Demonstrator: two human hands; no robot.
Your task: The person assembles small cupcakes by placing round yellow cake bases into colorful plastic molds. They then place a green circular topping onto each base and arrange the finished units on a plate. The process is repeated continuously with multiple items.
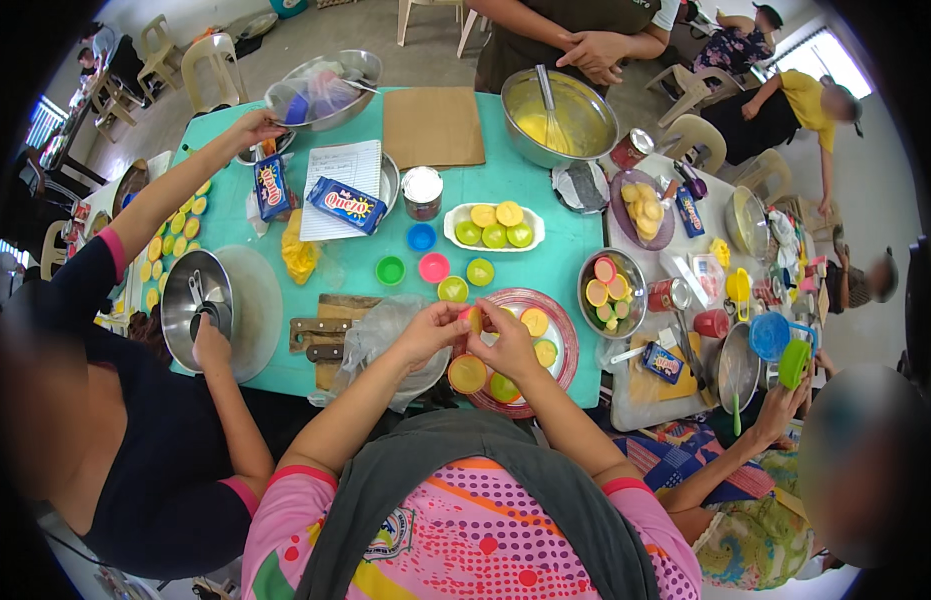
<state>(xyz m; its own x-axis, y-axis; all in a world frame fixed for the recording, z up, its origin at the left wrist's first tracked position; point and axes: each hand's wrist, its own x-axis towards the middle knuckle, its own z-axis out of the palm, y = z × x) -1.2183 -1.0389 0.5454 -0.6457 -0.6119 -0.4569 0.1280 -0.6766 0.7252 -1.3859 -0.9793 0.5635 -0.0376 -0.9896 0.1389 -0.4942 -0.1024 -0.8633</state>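
Note:
My left hand (431, 336) and my right hand (506, 343) pinch a small pink moulding cup (474, 321) with yellow cake in it, tilted on its side between the fingertips. Beneath them lies a red-rimmed plate (566, 330) carrying several filled cups, among them a yellow cake (535, 322) and an orange-rimmed one (467, 373). Just beyond the hands are two green cups with cake, one of them nearer (452, 289). Bare blue (421, 237), green (390, 270) and pink (434, 267) cups sit farther off. A white oval dish (539, 238) holds yellow and green cakes.
Left of my hands, knives (324, 351) rest on a wooden board (338, 306) beside a plastic bag (375, 337). A co-worker's hand (211, 343) reaches into a steel bowl (180, 307). A batter bowl with a whisk (553, 135) stands opposite. At right is a bowl of cups (636, 300).

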